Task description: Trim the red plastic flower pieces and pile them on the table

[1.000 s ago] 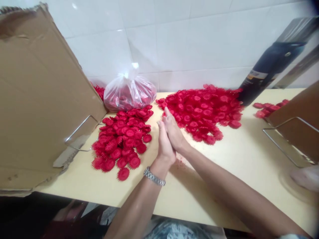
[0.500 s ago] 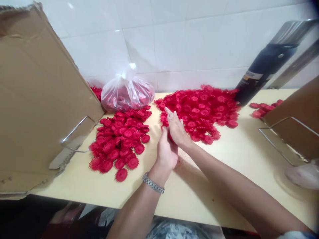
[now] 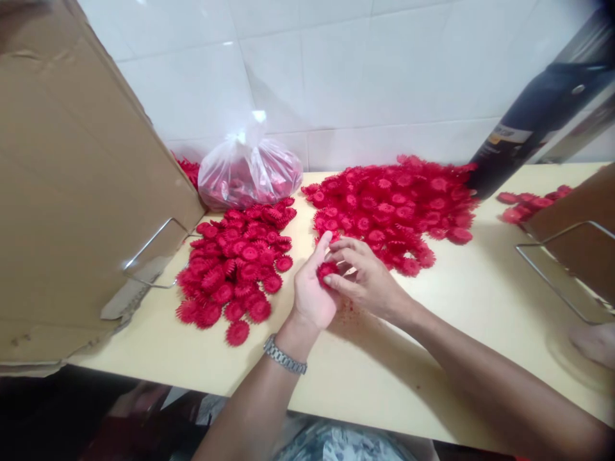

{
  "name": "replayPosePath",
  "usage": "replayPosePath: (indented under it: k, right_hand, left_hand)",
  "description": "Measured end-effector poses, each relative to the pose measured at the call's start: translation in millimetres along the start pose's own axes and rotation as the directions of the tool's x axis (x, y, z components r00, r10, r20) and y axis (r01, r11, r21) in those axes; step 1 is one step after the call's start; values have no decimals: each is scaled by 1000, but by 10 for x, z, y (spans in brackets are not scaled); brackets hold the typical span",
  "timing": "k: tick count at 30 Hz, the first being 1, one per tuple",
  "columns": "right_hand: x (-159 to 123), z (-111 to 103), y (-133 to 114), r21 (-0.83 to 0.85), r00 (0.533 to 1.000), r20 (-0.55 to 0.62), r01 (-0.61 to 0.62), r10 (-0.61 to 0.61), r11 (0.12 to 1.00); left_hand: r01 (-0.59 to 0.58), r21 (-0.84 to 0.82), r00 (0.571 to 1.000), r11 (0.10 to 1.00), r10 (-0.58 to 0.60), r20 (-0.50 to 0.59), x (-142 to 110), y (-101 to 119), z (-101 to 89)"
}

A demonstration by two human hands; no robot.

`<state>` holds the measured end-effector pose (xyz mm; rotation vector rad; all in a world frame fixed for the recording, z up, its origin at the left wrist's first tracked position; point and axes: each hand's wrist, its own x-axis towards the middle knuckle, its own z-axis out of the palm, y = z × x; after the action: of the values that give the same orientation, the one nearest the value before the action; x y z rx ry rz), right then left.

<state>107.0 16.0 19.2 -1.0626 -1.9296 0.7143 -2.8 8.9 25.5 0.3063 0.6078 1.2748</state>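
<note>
A small red flower-like disc with a fringed edge (image 3: 327, 273) sits in the cupped palm of my left hand (image 3: 312, 294), whose thumb points up and away. From the right, the thumb and fingers of my right hand (image 3: 368, 275) close around the same disc. Part of it is hidden behind those fingers. To the left of my hands lies a pile of similar red discs (image 3: 235, 262). A larger red pile (image 3: 389, 208) spreads just beyond my right hand.
A tied plastic bag (image 3: 250, 173) of red pieces stands by the tiled wall. Cardboard boxes (image 3: 106, 179) (image 3: 576, 237) with wire handles flank the pale table (image 3: 375, 384). A dark bottle (image 3: 523, 121) stands at back right, near a few more discs (image 3: 533, 203). Red crumbs lie below my hands.
My palms were pressed together with the disc mostly hidden. Now my right hand has lifted off the left palm and bent its fingers around the disc, which shows. The view has shifted slightly.
</note>
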Motion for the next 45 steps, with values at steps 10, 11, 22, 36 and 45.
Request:
replayPosePath:
  k: [10, 11, 22, 36, 45]
  right_hand:
    - [-93, -125, 76, -251, 1000, 25, -10, 16, 968]
    - [-105, -119, 79, -278, 999, 32, 4, 5, 961]
    - [-173, -10, 202, -392, 991, 4, 121, -130, 912]
    - [-151, -52, 190, -349, 982, -14, 172, -189, 921]
    - [-187, -109, 144, 100, 971, 223, -109, 85, 989]
  left_hand:
    - [-32, 346, 985, 938, -29, 169, -79, -61, -200]
    - [-26, 380, 984, 924, -43, 171, -77, -63, -212]
    - [-59, 426, 991, 903, 0, 135, -80, -182, -304]
    - [-176, 660, 981, 730, 188, 53, -87, -184, -363]
    - [-127, 711, 991, 691, 111, 69, -73, -96, -374]
